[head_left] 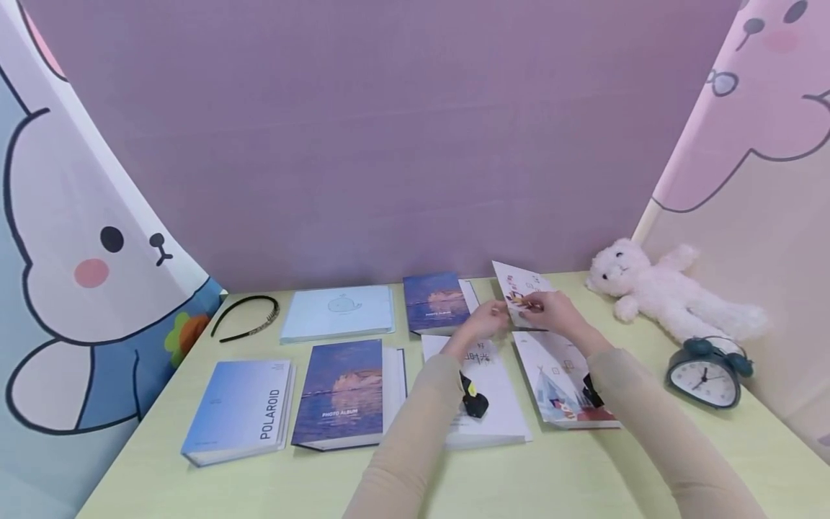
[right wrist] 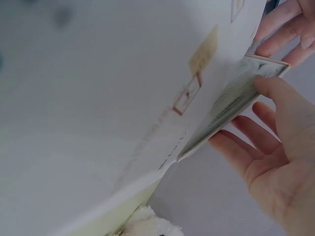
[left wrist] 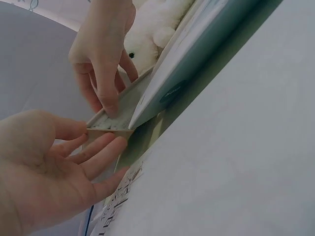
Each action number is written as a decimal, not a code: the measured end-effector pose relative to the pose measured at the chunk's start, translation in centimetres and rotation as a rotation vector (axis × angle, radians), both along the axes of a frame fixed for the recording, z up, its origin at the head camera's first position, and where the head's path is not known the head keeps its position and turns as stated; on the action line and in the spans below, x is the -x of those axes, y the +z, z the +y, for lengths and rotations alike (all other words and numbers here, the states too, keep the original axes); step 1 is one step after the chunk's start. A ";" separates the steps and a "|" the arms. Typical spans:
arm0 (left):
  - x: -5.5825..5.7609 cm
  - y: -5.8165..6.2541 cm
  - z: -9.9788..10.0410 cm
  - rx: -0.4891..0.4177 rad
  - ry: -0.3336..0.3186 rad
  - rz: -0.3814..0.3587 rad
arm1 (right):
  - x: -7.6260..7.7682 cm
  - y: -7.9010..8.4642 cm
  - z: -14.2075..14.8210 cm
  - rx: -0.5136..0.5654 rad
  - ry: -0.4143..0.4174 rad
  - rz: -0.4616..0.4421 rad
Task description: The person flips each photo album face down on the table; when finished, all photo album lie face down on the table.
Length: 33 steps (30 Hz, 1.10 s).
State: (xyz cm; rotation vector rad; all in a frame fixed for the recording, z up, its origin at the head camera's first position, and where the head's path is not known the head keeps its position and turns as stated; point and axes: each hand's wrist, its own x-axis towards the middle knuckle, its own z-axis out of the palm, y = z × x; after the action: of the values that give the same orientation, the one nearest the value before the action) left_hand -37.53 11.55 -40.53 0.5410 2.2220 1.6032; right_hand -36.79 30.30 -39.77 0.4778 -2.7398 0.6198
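Pinching the tilted white album [head_left: 515, 281] with the right hand [head_left: 554, 311], thumb on the face and fingers behind. Also pinching it at a left-hand corner with the left hand [head_left: 485, 321], remaining fingers loosely spread along the edge. Held in the far row, right of a small sea-picture album [head_left: 431, 299] and left of a pale plush bear [head_left: 674, 292]. Impossible to tell whether touching the table [head_left: 259, 490]. Farther left in the same row, a light blue whale album [head_left: 344, 313] and a black headband [head_left: 264, 327]. In the near row, from left to right: a blue POLAROID album [head_left: 236, 407], a bigger sea-picture album [head_left: 344, 393], a plain white album [head_left: 486, 425] partly hidden under the left forearm, and a tent-picture album [head_left: 554, 389] partly hidden by the right. At the right, near side of the bear, a dark green alarm clock [head_left: 703, 380]. Behind everything, a purple backdrop [head_left: 357, 144].
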 end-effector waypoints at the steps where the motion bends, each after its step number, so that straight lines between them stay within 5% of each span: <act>1: 0.0 0.1 0.0 -0.019 0.011 -0.006 | 0.0 0.0 0.0 0.011 0.001 0.014; 10: 0.4 0.4 0.0 -0.147 0.038 -0.033 | 0.1 0.4 -0.2 0.107 0.003 0.137; 19: 0.6 0.2 -0.1 -0.177 0.053 -0.042 | 0.1 0.5 -1.1 0.225 0.017 0.184; 33: 0.8 0.4 0.3 -0.287 0.079 -0.009 | -0.1 0.8 -1.0 0.404 -0.031 0.104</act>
State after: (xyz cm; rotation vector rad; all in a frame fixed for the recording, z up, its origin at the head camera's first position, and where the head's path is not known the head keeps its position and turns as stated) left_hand -38.29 11.89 -40.17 0.5244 2.0407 1.9776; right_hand -36.70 29.27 -38.99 0.3567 -2.4304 1.0747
